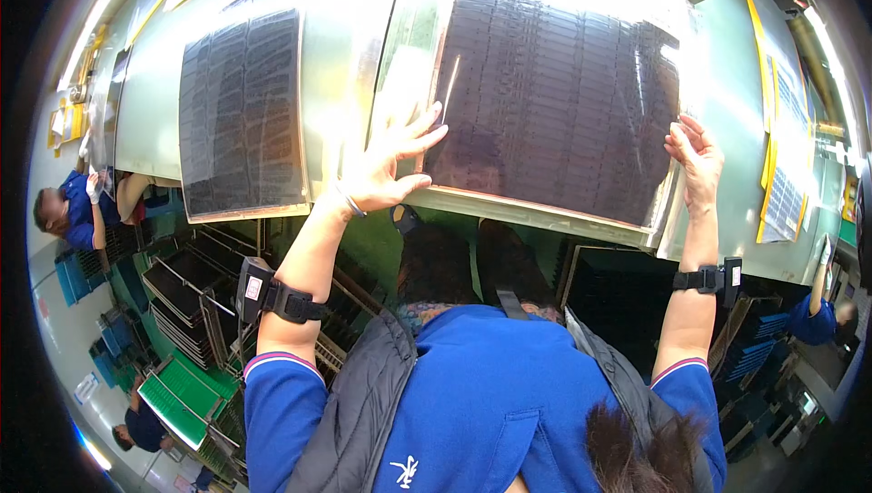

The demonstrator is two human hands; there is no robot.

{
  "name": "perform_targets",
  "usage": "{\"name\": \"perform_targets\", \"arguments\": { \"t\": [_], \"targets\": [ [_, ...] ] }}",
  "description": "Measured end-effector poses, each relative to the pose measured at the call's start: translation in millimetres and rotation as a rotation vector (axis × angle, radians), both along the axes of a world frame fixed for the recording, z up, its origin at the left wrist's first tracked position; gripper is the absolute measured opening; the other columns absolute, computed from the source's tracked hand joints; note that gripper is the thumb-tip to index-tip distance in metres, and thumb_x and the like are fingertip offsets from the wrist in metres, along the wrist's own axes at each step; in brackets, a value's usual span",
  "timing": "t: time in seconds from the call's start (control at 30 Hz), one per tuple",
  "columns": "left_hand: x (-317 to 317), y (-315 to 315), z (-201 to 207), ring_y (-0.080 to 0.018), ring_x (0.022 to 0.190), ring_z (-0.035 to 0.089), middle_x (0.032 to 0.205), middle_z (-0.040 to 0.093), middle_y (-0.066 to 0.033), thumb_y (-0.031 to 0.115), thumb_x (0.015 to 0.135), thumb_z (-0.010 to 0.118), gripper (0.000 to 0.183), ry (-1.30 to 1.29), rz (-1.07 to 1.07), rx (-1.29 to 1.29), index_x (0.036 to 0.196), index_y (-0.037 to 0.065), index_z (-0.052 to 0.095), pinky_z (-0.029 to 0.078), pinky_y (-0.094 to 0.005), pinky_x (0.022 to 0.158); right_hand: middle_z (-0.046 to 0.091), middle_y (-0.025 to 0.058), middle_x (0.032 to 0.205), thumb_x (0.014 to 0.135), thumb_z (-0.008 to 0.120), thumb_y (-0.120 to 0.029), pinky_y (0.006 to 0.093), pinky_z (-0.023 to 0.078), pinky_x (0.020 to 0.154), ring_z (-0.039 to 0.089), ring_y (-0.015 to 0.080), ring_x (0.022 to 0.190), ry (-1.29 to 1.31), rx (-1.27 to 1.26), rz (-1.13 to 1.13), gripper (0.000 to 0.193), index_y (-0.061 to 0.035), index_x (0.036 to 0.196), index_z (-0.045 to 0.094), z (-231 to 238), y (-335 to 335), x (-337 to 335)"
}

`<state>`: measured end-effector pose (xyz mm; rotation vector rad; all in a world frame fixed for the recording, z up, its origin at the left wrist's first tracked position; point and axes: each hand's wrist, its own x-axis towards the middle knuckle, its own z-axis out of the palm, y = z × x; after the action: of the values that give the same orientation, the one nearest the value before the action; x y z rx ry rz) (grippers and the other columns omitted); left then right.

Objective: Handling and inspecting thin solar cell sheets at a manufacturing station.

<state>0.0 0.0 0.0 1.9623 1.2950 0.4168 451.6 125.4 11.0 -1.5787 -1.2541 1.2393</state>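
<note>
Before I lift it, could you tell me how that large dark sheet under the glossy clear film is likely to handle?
The large dark patterned sheet is wide and thin, so it will probably flex and need both hands. Its glossy clear film glares, so it may be slippery. The left hand lies flat on it while the right hand grips the edge.

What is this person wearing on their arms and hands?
Both hands, left hand and right hand, are bare. Short blue sleeves have striped cuffs. Each forearm carries a black strap with a small device. A thin bracelet circles the left wrist.
</note>
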Motion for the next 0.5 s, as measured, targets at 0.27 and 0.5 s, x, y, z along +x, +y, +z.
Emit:
{"name": "perform_targets", "arguments": {
  "t": [0.27, 0.5],
  "targets": [
    [-0.3, 8.7, 8.4, -0.0341, 0.141, 0.010, 0.151, 0.024, -0.0080, 0.015, 0.071, 0.071, 0.071, 0.088, -0.007, 0.058, 0.137, 0.015, 0.043, 0.001, -0.0495, 0.114, 0.064, 0.0077, 0.099, 0.080, 0.072, -0.011, 0.0255, 0.054, 0.076, 0.064, 0.0143, 0.084, 0.015, -0.039, -0.012, 0.038, -0.0028, 0.115, 0.059, 3.5, 5.1, 5.0],
    [12.9, 1.8, 21.0, -0.0367, 0.140, 0.015, 0.151, 0.022, -0.0080, 0.015, 0.070, 0.072, 0.077, 0.267, 0.034, -0.066, 0.139, 0.019, 0.040, 0.003, -0.0508, 0.113, 0.063, 0.0171, 0.107, 0.081, 0.069, -0.014, 0.0317, 0.053, 0.080, 0.064, 0.0220, 0.095, 0.484, -0.100, 0.096, 0.038, 0.0020, 0.113, 0.054, 31.0, 53.7, 16.0]
  ]
}}
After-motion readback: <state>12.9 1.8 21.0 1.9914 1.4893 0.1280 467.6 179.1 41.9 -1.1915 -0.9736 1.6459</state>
